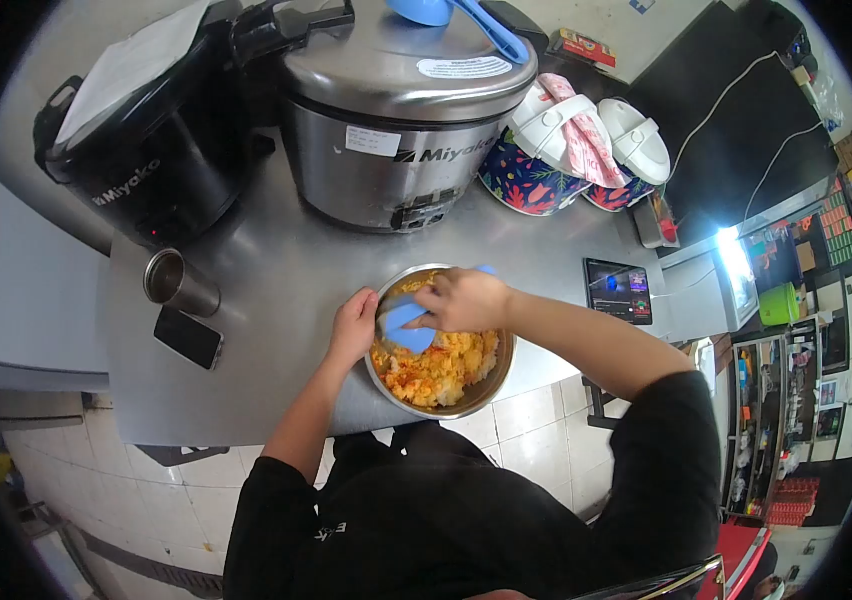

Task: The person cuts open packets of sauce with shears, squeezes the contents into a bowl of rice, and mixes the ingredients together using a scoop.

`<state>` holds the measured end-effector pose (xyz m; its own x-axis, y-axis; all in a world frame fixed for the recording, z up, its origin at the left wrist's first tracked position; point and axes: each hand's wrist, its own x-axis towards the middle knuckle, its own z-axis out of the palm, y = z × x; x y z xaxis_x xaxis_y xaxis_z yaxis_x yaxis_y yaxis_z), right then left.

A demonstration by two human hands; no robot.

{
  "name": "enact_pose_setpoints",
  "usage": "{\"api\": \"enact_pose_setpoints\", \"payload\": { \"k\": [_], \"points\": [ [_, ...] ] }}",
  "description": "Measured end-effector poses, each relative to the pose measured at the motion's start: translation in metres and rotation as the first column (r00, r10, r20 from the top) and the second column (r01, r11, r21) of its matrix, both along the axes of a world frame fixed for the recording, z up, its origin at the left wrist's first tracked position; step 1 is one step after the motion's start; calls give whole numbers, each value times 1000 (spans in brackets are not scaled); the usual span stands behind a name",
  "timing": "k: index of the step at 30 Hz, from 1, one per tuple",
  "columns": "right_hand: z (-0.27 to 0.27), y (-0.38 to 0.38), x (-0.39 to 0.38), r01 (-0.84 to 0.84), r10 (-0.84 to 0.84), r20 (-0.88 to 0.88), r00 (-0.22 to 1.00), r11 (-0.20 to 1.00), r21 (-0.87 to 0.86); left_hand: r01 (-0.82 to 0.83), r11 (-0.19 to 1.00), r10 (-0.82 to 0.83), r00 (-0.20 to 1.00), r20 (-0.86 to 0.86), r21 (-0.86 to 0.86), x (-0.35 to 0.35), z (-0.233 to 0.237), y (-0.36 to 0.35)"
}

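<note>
A round metal bowl (499,378) stands near the front edge of the steel table, holding rice (434,376) streaked yellow-orange. My left hand (353,326) grips the bowl's left rim, thumb at the edge; its other fingers are partly hidden. Over the bowl, my right hand (468,300) is closed around a blue rice paddle (410,328). The paddle's wide blade points down onto the rice, slightly blurred, and its handle end shows beyond the hand. Left of the bowl are a metal cup (186,284) and a black phone (189,337).
A large silver rice cooker (346,185) with a blue scoop (491,28) on its lid stands behind the bowl. A black cooker (161,165) is at left, flowered containers (531,187) at back right. A tablet (617,291) lies at the table's right.
</note>
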<state>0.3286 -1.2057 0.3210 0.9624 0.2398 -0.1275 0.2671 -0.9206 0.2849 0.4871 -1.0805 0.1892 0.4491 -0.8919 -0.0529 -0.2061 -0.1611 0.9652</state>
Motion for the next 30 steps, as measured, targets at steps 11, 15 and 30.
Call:
{"api": "enact_pose_setpoints", "payload": {
  "k": [11, 15, 30],
  "points": [
    [-40, 48, -27, 930, -811, -474, 342, 220, 296, -210, 978, 210, 976, 66, -8, -29, 13, -2],
    [-23, 74, -31, 866, -815, -298, 498, 445, 230, -266, 961, 273, 954, 124, -73, -26, 4, 2],
    [-49, 105, -48, 896, -844, -316, 434, 442, 50, -279, 960, 280, 949, 144, -23, -42, 10, 8]
  ]
}}
